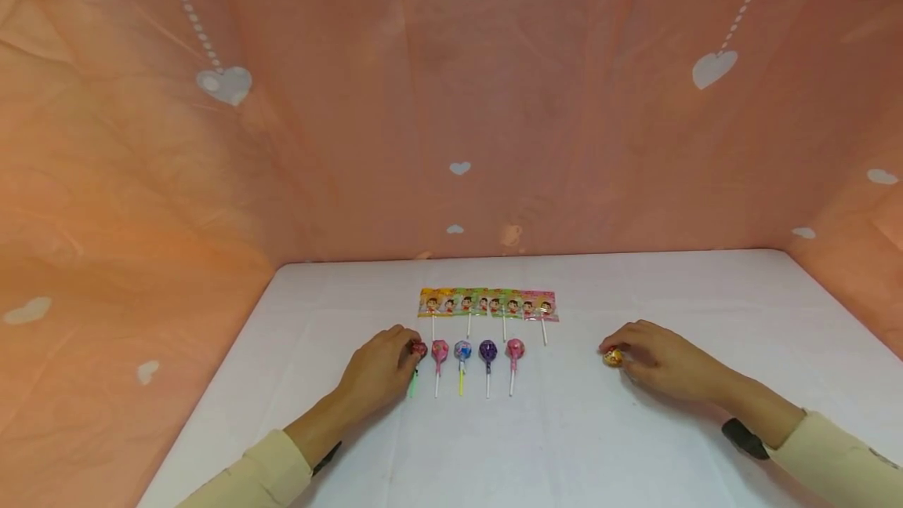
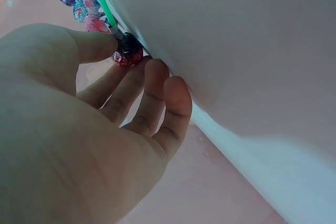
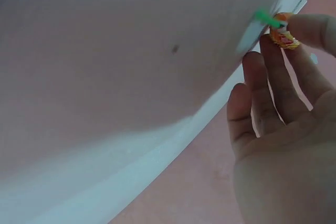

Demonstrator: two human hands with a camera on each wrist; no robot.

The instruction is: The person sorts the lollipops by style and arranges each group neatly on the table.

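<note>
At the left end of a row of lollipops, my left hand pinches a red-wrapped lollipop between thumb and fingers. Its green stick points toward the near side of the table. Well to the right, my right hand pinches a yellow-orange lollipop, low over the white surface. A green stick shows on this one too. Beside the left hand lie a pink lollipop, a blue one with a yellow stick, a purple one and another pink one.
Behind the row lie several flat-wrapped lollipops in orange, green and pink packets, sticks toward me. A white cloth covers the table. Orange-pink fabric walls with hearts stand at the back and both sides.
</note>
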